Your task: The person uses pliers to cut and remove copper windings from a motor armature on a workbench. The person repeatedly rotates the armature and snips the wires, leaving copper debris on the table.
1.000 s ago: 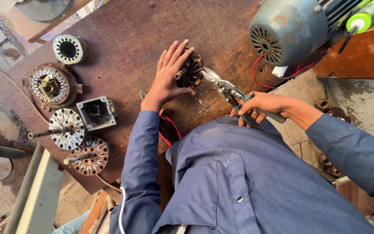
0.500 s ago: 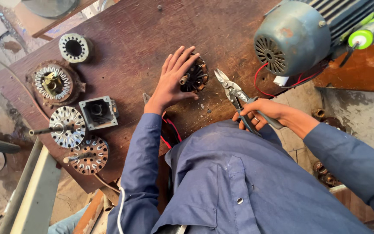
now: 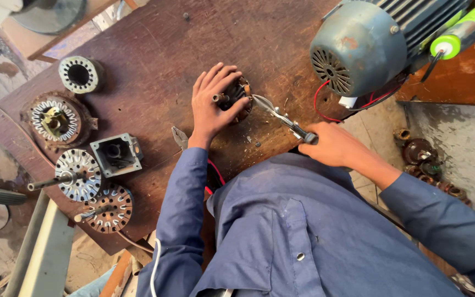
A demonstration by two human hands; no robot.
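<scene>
1. My left hand [image 3: 211,104] lies spread over a small motor part [image 3: 236,98] on the wooden bench [image 3: 155,49], fingers wrapped loosely round its far side, pinning it down.
2. My right hand [image 3: 333,144] is closed tight on the handles of pliers [image 3: 281,116]; their tips reach the part's right edge, just beside my left fingertips.
3. The part sits near the bench's middle, its short shaft poking up between my left thumb and forefinger.
4. A blue-grey motor [image 3: 361,47] stands at the bench's right end, red wires [image 3: 325,104] curling beneath it.
5. A green-handled screwdriver [image 3: 457,36] rests by the motor.
6. To the left, well apart, lie a stator [image 3: 56,120], a ring core [image 3: 78,74], a grey housing [image 3: 115,155] and two rotors [image 3: 81,175].
</scene>
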